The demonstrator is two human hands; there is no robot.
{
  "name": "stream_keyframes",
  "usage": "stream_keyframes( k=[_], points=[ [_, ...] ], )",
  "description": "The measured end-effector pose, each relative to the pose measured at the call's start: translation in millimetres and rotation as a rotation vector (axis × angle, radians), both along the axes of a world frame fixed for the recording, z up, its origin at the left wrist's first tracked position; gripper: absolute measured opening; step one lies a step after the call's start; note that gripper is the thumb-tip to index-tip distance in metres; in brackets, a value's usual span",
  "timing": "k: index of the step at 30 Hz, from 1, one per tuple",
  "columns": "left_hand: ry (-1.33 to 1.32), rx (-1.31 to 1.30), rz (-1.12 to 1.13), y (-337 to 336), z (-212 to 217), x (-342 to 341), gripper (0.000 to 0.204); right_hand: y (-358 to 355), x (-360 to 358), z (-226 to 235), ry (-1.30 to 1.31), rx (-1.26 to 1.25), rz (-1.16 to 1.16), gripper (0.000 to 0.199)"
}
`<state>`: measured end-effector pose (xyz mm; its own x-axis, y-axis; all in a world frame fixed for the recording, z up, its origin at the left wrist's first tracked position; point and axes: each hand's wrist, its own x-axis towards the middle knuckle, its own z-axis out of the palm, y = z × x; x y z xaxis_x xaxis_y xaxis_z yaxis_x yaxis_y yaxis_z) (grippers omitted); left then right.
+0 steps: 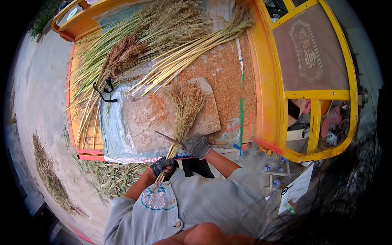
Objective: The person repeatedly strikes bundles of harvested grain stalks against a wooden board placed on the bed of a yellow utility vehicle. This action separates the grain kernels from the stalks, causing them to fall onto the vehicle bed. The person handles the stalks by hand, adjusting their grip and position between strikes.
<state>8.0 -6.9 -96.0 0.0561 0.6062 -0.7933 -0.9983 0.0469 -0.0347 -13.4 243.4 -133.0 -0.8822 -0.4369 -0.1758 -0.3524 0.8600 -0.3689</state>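
My left hand [161,166], in a dark grey glove, is closed around the lower stalks of a broomcorn bundle [185,108]. The bundle's bushy seed heads rest on a flat, worn board [143,130] strewn with reddish grains. My right hand [198,146], in a grey knitted glove, grips a thin, dark-bladed tool [164,135]. Its blade reaches left across the stalks, just above my left hand. Right of that glove a wooden handle [217,142] shows; I cannot tell whether it belongs to the blade.
Cut broomcorn [163,32] is heaped at the back of the yellow truck bed, beside a reddish-brown bunch [124,53] and paler stalks [179,57]. Loose grain [228,81] covers the right. A yellow metal frame [281,106] stands there. Leaves [118,179] litter the ground.
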Motion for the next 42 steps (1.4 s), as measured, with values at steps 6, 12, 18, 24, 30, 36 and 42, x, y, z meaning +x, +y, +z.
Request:
stream_keyframes(
  k=[6,12,18,24,30,36,42],
  points=[
    [-0.003,-0.104,-0.016,-10,13,0,0.007,63,-49,-71,-0.268,0.248,-0.085,0.034],
    [0.27,-0.156,-0.116,-13,-1,3,0.022,79,-84,-24,-0.321,0.282,-0.403,0.033],
    [0.956,-0.639,-0.57,-10,-17,22,0.053,49,-41,8,-0.352,0.006,-0.885,0.04],
    [1.239,-0.976,-0.873,-2,22,13,0.05,23,40,15,-0.067,-0.342,-0.944,0.038],
    [1.58,-0.932,-0.763,-11,19,-3,0.036,-1,58,68,0.045,-0.658,-1.01,0.031],
    [1.273,-0.628,-0.813,-3,-52,-10,0.04,-21,42,98,0.254,-0.246,-0.379,0.023],
    [0.647,-0.323,-0.533,-8,-54,-14,0.041,0,9,6,-0.42,0.021,-0.213,0.033]
  ],
)
